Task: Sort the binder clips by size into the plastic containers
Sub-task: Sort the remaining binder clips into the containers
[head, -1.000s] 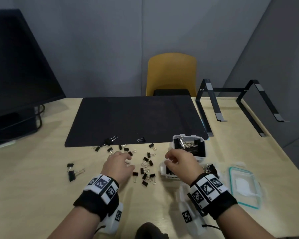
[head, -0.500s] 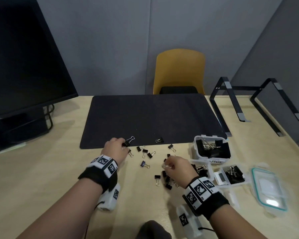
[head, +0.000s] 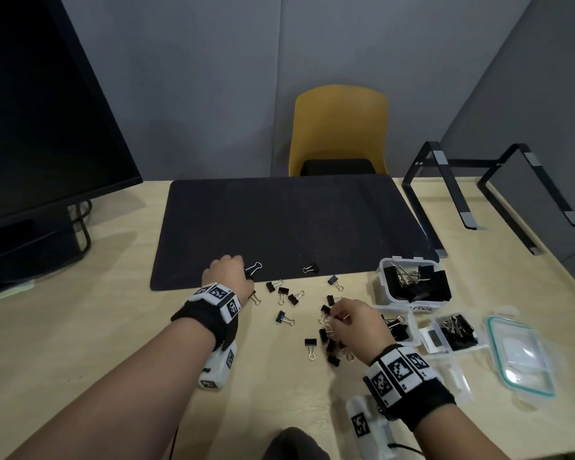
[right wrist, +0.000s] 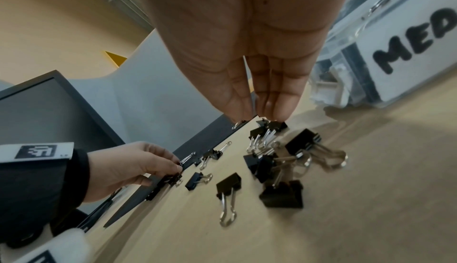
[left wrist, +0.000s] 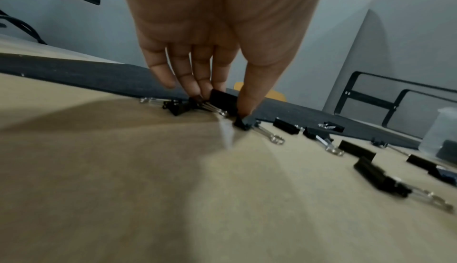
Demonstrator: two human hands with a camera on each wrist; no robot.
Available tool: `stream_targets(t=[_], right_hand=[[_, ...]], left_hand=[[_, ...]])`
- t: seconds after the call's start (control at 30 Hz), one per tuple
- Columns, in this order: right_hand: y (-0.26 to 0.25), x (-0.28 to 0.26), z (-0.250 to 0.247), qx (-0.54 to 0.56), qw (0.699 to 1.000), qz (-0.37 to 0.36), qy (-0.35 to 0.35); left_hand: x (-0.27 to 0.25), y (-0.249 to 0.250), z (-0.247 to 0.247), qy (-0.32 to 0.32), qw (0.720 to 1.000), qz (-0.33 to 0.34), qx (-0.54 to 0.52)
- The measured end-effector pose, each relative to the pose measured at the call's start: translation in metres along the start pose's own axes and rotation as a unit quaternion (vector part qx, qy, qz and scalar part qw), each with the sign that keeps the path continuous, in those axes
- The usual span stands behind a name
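Two hands work the scatter of binder clips [head: 291,298] that lies on the desk between the near edge of the dark mat [head: 279,227] and the plastic containers [head: 412,287] toward the right edge. The left hand [head: 228,277] has its grip pinched on a larger clip [left wrist: 222,99] at the mat's near edge, thumb on one side and fingertips [left wrist: 197,91] on the other. The right hand [head: 352,322] hangs over the denser heap, its grip pressed together around a small clip's wire handle [right wrist: 238,124]. To do this step well, each hand should probably lift only one clip clear, since the wire loops in the heap look ready to snag neighbours. Judging size against the labelled tubs comes next: the "MED" container [right wrist: 408,52] sits just beside the right hand, and the large one [head: 389,293] sits farther from the near edge.
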State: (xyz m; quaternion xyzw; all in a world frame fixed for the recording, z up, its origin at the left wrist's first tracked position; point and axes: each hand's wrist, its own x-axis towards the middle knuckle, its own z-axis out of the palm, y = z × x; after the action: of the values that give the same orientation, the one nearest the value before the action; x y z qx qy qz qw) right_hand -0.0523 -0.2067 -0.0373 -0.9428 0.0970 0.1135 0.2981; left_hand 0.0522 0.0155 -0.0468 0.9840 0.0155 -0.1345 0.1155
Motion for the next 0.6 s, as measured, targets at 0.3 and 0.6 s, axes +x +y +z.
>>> stream_targets(t=[0.3, 0.6], right_hand=[[0.004, -0.009, 0.004, -0.021, 1.000, -0.013, -0.016], [0.006, -0.024, 0.014, -0.097, 0.991, -0.050, -0.081]], left_hand=[[-0.039, -0.027, -0.014, 0.059, 0.988, -0.011, -0.143], [-0.080, -0.085, -0.026, 0.057, 0.979, -0.051, -0.189]])
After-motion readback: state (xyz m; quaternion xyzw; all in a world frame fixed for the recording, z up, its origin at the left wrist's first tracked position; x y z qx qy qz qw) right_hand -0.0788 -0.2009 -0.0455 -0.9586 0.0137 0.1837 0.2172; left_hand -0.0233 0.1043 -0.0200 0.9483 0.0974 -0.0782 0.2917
